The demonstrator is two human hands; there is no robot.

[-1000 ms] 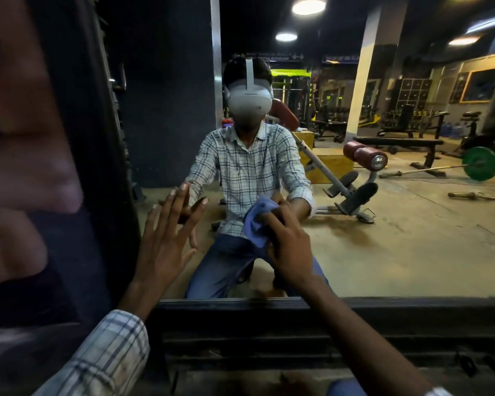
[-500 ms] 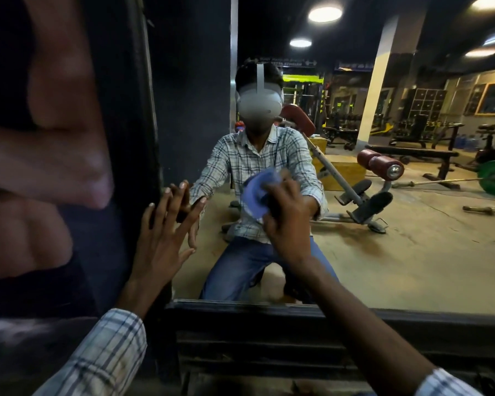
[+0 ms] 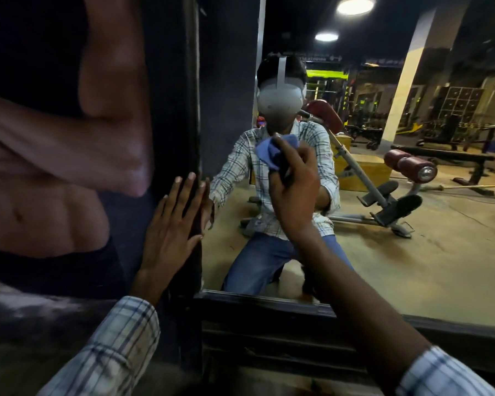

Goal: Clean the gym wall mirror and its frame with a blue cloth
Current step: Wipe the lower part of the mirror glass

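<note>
Mirror [image 3: 412, 252] takes up the whole right side of the view. It's a big gym wall one sitting in a dark frame [image 3: 269, 310] that runs along the bottom and up the left edge. The blue cloth [image 3: 269, 151] is bunched up in the right hand [image 3: 295, 190] and looks pressed on the glass, over toward the left part of the mirror, about where the reflection's chest and chin are. The grip there is tight, fingers and thumb curled round the wad. The left hand [image 3: 172, 232] is flat against the upright bit of the frame with its fingers straight and a little spread, so a wide grip holding nothing, fingertips up near where the frame meets the glass. Both arms have checked sleeves. Left of the frame there's a wall poster [image 3: 55, 167] of a bare torso. In the reflection you can see a kneeling person in a checked shirt, jeans and a white headset, plus a slanted ab bench [image 3: 366, 184] with red roller pads [image 3: 409, 167], a pale pillar [image 3: 403, 81] and round ceiling lights [image 3: 355, 5].
</note>
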